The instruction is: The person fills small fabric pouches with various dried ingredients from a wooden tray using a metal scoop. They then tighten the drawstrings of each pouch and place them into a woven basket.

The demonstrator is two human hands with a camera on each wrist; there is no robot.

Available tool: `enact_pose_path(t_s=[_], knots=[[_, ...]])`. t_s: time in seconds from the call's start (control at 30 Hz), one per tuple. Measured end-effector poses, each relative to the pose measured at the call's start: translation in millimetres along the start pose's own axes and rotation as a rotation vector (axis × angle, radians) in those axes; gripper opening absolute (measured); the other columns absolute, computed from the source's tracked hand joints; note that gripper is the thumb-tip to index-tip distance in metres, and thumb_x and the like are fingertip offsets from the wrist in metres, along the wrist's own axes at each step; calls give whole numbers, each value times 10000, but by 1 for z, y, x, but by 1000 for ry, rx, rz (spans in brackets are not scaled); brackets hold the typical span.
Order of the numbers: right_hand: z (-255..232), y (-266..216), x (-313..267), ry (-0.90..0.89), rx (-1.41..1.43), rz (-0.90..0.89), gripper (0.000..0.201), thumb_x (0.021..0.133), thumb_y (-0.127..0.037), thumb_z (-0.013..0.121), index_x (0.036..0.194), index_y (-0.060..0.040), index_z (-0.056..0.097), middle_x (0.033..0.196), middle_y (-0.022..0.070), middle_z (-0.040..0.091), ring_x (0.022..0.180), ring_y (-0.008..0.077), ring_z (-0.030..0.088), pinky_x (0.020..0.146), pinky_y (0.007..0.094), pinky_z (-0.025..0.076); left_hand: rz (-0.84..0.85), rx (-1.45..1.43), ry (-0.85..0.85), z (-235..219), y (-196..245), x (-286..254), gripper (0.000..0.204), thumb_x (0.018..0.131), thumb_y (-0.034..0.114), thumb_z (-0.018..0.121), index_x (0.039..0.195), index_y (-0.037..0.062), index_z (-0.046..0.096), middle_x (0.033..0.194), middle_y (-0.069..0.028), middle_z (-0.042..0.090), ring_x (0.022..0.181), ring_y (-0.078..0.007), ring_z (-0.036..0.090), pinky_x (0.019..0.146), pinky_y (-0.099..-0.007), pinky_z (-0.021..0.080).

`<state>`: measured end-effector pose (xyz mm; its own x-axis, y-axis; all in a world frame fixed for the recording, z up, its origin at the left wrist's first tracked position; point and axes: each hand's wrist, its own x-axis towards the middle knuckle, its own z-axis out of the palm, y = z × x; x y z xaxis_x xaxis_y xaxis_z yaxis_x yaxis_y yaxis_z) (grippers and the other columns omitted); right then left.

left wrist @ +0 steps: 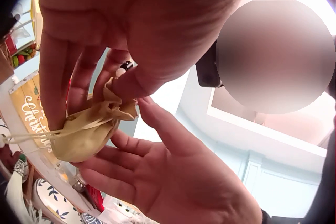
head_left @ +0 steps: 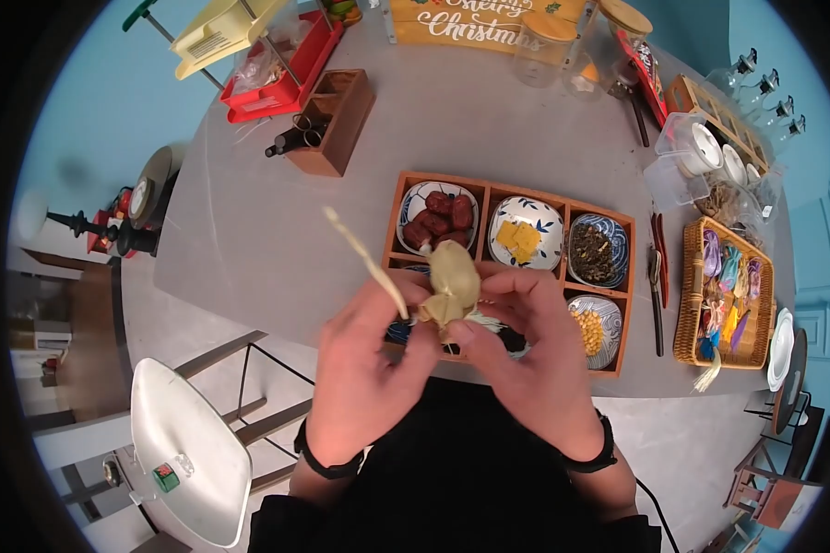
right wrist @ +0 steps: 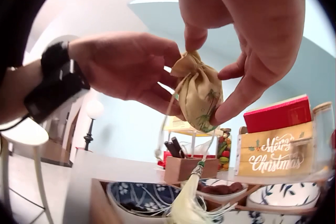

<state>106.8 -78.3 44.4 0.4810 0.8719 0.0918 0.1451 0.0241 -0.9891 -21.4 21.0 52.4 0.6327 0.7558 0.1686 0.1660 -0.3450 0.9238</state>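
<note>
Pouch (head_left: 455, 276): one unit, held between both hands above the grey table (head_left: 249, 230) and the single divided wooden box (head_left: 626, 332). The left hand (head_left: 367, 364) pinches the gathered neck between thumb and fingers; the right hand (head_left: 542, 359) sets its thumb at the neck, its slightly spread fingers against the body. Step in hand, as judged: adjustment of the gathered neck. The next move calls for a steady pinch at the neck and light support below, without crushing the body. Count: two hands; four dishes plainly seen, holding red dates (head_left: 438, 217), yellow pieces (head_left: 520, 241), dark dried leaves (head_left: 592, 251) and yellow kernels (head_left: 588, 332). Probably two more lie behind the hands, though the view is poor. One pale tassel (right wrist: 189, 203) hangs by cord.
</note>
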Motion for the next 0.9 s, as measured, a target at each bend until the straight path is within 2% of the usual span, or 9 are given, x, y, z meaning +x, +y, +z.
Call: enact_pose_path(t_s=[0.07,0.2,0.27,0.37,0.47,0.63,0.7,0.77,0.9], knots=[[-3,2,4,53,-43,4,383,810,-127,743,1072,6,498,1223,191,579,1041,296,642,896,360,523,5,-18,-42,6,3,2,172,807,-42,587,970,6,561,931,-131,630,765,-323,628,655,-337,516],[-7,-4,0,9,-98,39,348,824,-30,702,1075,0,464,1308,198,513,1078,222,612,989,357,471,-1,78,-54,15,11,1,175,816,-20,592,985,9,556,921,-131,606,730,-341,622,572,-364,503],[-5,2,0,172,-65,19,281,806,-79,706,989,-14,502,1202,189,587,955,318,666,799,372,555,5,103,-71,17,13,2,174,818,-9,591,985,10,550,928,-134,599,721,-350,611,573,-371,499],[-12,5,0,124,-469,-139,257,796,-80,699,952,-28,501,1180,185,592,845,356,662,682,383,550,69,154,-100,19,12,6,175,819,9,587,987,11,538,939,-144,586,713,-367,594,574,-385,489],[-19,-4,0,96,-549,-193,234,795,-81,681,942,-32,507,1165,188,593,764,383,640,602,401,524,137,192,-134,19,14,12,167,815,13,581,974,6,531,926,-157,579,726,-377,591,578,-392,482],[-33,-4,2,116,-483,-53,139,803,-53,641,876,6,538,1070,192,622,703,357,656,583,377,526,29,88,-130,27,4,17,121,809,9,576,921,-11,534,863,-167,585,723,-370,610,575,-382,482],[-36,-6,-1,146,-459,11,115,805,-46,630,853,19,547,1034,192,630,690,350,659,577,370,524,2,61,-11,27,3,19,93,806,10,580,883,-21,538,830,-169,591,688,-348,622,566,-363,479],[-39,-4,0,125,-508,-26,93,803,-33,618,821,32,555,965,189,641,664,339,662,572,363,521,81,175,-4,28,2,20,87,796,12,577,867,-22,539,840,-163,598,641,-331,616,546,-354,470],[-32,-11,0,275,-662,-75,133,803,-65,671,782,21,573,1175,187,567,647,302,646,563,347,523,-29,156,-49,30,9,18,89,775,17,568,848,-20,534,820,-158,583,625,-332,593,535,-369,459]])
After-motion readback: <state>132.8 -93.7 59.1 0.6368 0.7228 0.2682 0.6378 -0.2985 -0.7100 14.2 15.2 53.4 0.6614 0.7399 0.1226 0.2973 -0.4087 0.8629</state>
